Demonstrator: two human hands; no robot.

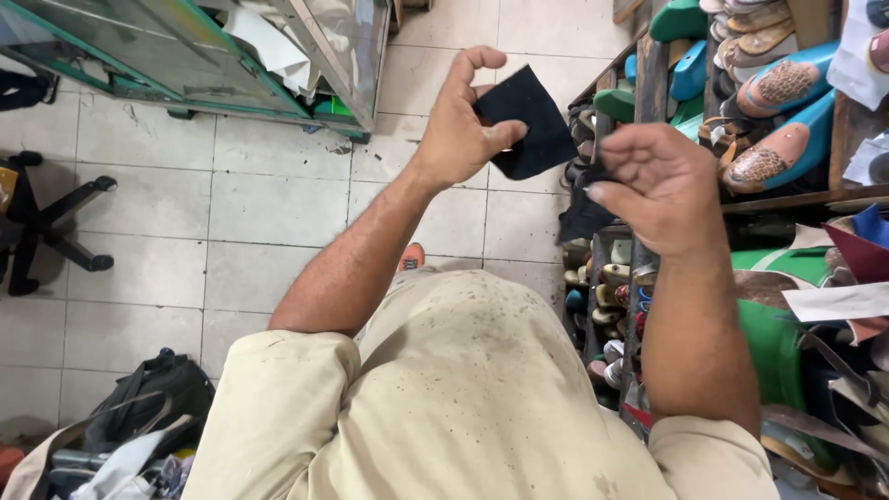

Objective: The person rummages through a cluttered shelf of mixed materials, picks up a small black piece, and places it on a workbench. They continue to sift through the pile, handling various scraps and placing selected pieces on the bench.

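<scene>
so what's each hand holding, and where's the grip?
Left hand pinches a black fabric piece at its left edge, thumb on front. Right hand grips another dark piece by its top end.

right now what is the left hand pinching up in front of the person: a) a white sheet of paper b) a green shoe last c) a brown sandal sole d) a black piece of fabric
d: the left hand pinches a flat black piece of fabric between thumb and fingers, held up over the tiled floor, while the right hand closes on another dark scrap beside the shelves of shoe lasts.
</scene>
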